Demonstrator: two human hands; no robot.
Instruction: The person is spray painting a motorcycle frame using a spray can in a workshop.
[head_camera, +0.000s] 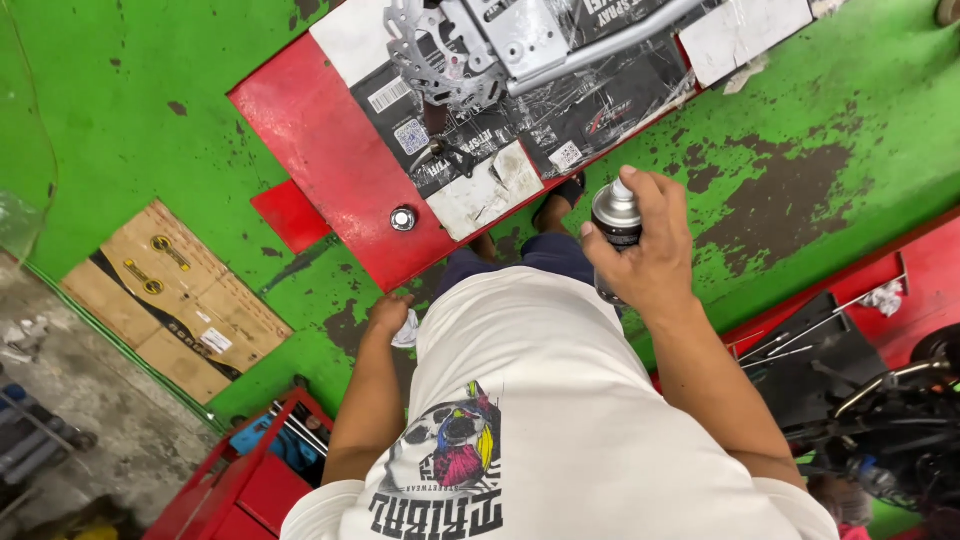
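A: Right hand (648, 250) status?

B: Raised in front of the chest, forearm angled up from the lower right, wrist bent. Fingers wrapped tight round a spray can (615, 228), forefinger on top of the nozzle. Can is upright, silver with a dark band, hanging over the green floor (800, 130) just off the near edge of the red platform (330, 160).

A: Left hand (390, 315)?

B: Arm hangs straight down at the side, hand low by the hip. Fingers curled shut on a small white rag (407, 330); only a corner shows below the fist.

A: What's on the platform?

B: Silver metal parts (470, 45) lying on black printed sheets (580, 110) across its far half. One small round metal piece (403, 218) sits alone near the near edge.

A: Surroundings?

B: Flattened cardboard (170, 300) on the floor to the left. Red tool cart (250, 470) at lower left. Black tray with thin tools (800, 350) at right, well apart from both hands.
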